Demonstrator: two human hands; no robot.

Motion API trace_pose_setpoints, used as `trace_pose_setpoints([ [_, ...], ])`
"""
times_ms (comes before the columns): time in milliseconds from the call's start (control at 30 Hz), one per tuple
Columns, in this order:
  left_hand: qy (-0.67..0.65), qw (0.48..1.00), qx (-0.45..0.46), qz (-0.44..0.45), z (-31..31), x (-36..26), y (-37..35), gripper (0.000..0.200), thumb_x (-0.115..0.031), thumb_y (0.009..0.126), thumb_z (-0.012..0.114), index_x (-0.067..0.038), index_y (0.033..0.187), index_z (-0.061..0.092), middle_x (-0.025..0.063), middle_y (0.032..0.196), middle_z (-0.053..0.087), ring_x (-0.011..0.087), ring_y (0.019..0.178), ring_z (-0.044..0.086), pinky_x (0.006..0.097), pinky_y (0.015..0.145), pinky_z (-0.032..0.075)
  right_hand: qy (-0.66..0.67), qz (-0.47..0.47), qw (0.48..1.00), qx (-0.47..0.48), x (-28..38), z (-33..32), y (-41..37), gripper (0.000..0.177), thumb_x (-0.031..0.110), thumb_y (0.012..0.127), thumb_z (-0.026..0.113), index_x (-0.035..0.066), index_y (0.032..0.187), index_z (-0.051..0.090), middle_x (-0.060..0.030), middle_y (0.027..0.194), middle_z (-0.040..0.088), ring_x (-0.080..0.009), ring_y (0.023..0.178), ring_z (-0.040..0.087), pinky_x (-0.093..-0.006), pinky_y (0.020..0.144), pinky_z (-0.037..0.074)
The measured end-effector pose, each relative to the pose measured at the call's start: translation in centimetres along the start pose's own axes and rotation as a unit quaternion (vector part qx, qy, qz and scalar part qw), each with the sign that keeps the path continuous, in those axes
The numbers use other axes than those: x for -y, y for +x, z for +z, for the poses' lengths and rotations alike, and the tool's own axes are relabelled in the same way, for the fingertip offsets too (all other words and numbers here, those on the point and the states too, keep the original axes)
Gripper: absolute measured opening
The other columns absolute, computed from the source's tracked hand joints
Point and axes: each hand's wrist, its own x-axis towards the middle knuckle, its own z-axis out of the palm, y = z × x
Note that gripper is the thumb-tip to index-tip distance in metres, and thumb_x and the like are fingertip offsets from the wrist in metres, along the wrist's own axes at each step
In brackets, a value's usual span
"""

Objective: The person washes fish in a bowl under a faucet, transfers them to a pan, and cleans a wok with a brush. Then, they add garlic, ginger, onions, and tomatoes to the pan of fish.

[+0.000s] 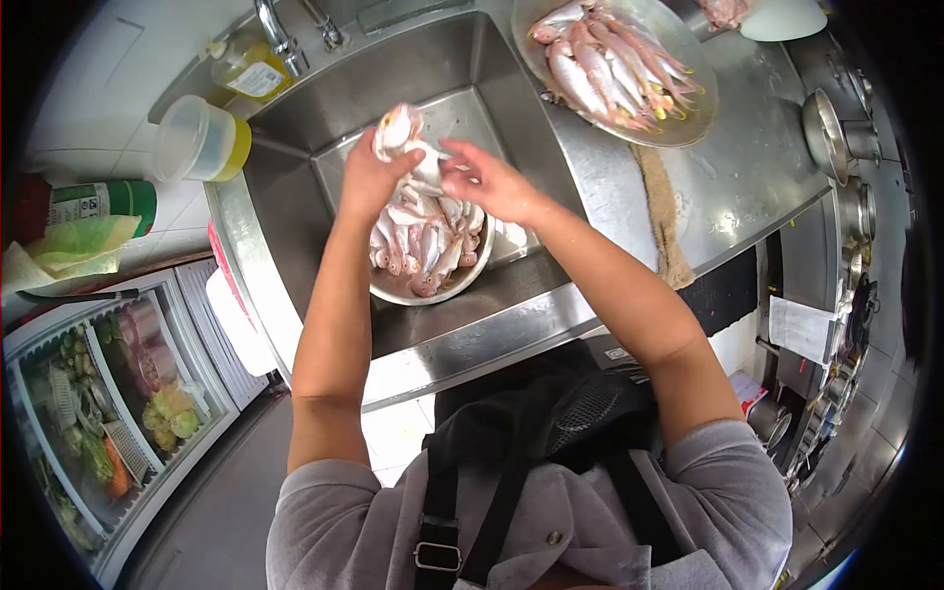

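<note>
Over a metal sink (295, 197), my left hand (372, 177) is wrapped round a pale pink fish (396, 128), its head pointing up and away from me. My right hand (489, 184) is beside the fish's lower part, its fingers partly spread and slightly blurred; nothing shows between them. Below both hands, a round metal bowl (425, 299) in the sink holds several small pinkish fish (423, 246). To the right on the counter, a large round metal dish (693, 123) carries several more pink fish (600, 64).
A faucet (278, 39), a yellow soap bottle (251, 71) and a plastic tub (204, 140) stand at the sink's back left. A brown cloth (661, 211) lies on the steel counter (733, 177). At the lower left is a glass-topped case (182, 324) of vegetables.
</note>
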Motion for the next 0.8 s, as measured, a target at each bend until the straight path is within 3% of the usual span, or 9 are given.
trace_pose_setpoints([
  [67, -0.04, 0.999, 0.026, 0.023, 1.7, -6.1, 1.5, 0.05, -0.015, 0.074, 0.083, 0.003, 0.115, 0.06, 0.0113, 0.103, 0.07, 0.0165, 0.093, 0.065, 0.0307, 0.084, 0.051, 0.173, -0.096, 0.979, -0.037, 2.7, -2.0, 1.3, 0.064, 0.019, 0.094, 0.066, 0.012, 0.149, 0.034, -0.0122, 0.131, 0.052, -0.0207, 0.115, 0.055, -0.034, 0.091, 0.051],
  [133, -0.022, 0.997, 0.052, 0.061, 3.8, -11.0, 3.4, 0.047, -0.02, 0.076, 0.082, 0.002, 0.111, 0.061, 0.0092, 0.097, 0.069, 0.0155, 0.087, 0.064, 0.0307, 0.079, 0.051, 0.304, -0.078, 0.948, -0.053, 6.8, -5.3, 1.5, 0.052, 0.013, 0.095, 0.061, 0.011, 0.143, 0.041, -0.0106, 0.133, 0.053, -0.0206, 0.116, 0.056, -0.0397, 0.089, 0.054],
  [200, -0.042, 0.993, 0.085, 0.066, 6.0, -14.7, 5.7, 0.042, -0.022, 0.08, 0.08, 0.003, 0.109, 0.061, 0.0083, 0.094, 0.069, 0.0143, 0.082, 0.062, 0.0299, 0.075, 0.05, 0.348, -0.119, 0.927, -0.071, 9.3, -9.0, 1.3, 0.044, 0.011, 0.096, 0.059, 0.008, 0.137, 0.044, -0.0115, 0.128, 0.057, -0.0237, 0.105, 0.063, -0.0395, 0.082, 0.056],
  [333, -0.042, 0.989, 0.102, 0.093, 10.2, -21.9, 6.5, 0.034, -0.024, 0.088, 0.071, 0.002, 0.108, 0.062, 0.0076, 0.092, 0.068, 0.0141, 0.08, 0.061, 0.029, 0.073, 0.049, 0.327, -0.121, 0.935, -0.07, 10.9, -17.8, -0.5, 0.04, 0.009, 0.096, 0.058, 0.003, 0.134, 0.045, -0.013, 0.118, 0.063, -0.025, 0.095, 0.067, -0.0379, 0.078, 0.057],
  [433, -0.052, 0.995, 0.056, 0.069, 12.9, -23.3, 9.2, 0.036, -0.028, 0.096, 0.061, 0.001, 0.118, 0.058, 0.0063, 0.099, 0.062, 0.0124, 0.084, 0.058, 0.0284, 0.073, 0.047, 0.208, -0.088, 0.96, -0.164, 12.9, -24.9, -3.0, 0.039, 0.004, 0.094, 0.058, 0.0, 0.132, 0.048, -0.013, 0.114, 0.064, -0.023, 0.091, 0.068, -0.0327, 0.072, 0.055],
  [467, -0.053, 0.993, 0.058, 0.084, 13.9, -24.4, 9.5, 0.036, -0.028, 0.096, 0.061, 0.001, 0.118, 0.058, 0.0063, 0.099, 0.062, 0.0124, 0.084, 0.058, 0.0284, 0.073, 0.047, 0.201, -0.1, 0.96, -0.168, 13.4, -27.2, -3.7, 0.039, 0.004, 0.094, 0.058, 0.0, 0.132, 0.048, -0.013, 0.114, 0.064, -0.023, 0.091, 0.068, -0.0327, 0.072, 0.055],
  [533, -0.094, 0.995, -0.025, -0.034, 15.4, -26.0, 10.1, 0.04, -0.025, 0.093, 0.064, 0.002, 0.122, 0.056, 0.0111, 0.105, 0.063, 0.0181, 0.089, 0.06, 0.0335, 0.073, 0.048, 0.152, -0.1, 0.958, -0.221, 14.4, -30.8, -5.2, 0.04, 0.006, 0.095, 0.058, 0.003, 0.133, 0.048, -0.0102, 0.117, 0.063, -0.0201, 0.094, 0.066, -0.0323, 0.076, 0.052],
  [667, -0.219, 0.976, -0.004, 0.006, 17.9, -25.7, 12.2, 0.052, -0.019, 0.09, 0.065, 0.004, 0.134, 0.047, 0.0144, 0.107, 0.062, 0.02, 0.086, 0.061, 0.0327, 0.07, 0.049, 0.109, -0.135, 0.951, -0.258, 16.5, -34.5, -7.3, 0.04, 0.006, 0.095, 0.058, 0.003, 0.134, 0.049, -0.0099, 0.117, 0.064, -0.0197, 0.094, 0.066, -0.0328, 0.076, 0.053],
  [800, -0.184, 0.982, -0.038, 0.008, 20.7, -25.6, 12.1, 0.06, -0.009, 0.087, 0.063, 0.005, 0.141, 0.041, 0.0203, 0.114, 0.061, 0.0238, 0.092, 0.065, 0.0346, 0.074, 0.053, 0.16, -0.131, 0.953, -0.221, 15.5, -34.5, -7.1, 0.039, 0.005, 0.094, 0.058, 0.004, 0.133, 0.049, -0.0107, 0.117, 0.063, -0.0197, 0.093, 0.065, -0.0338, 0.076, 0.054],
])
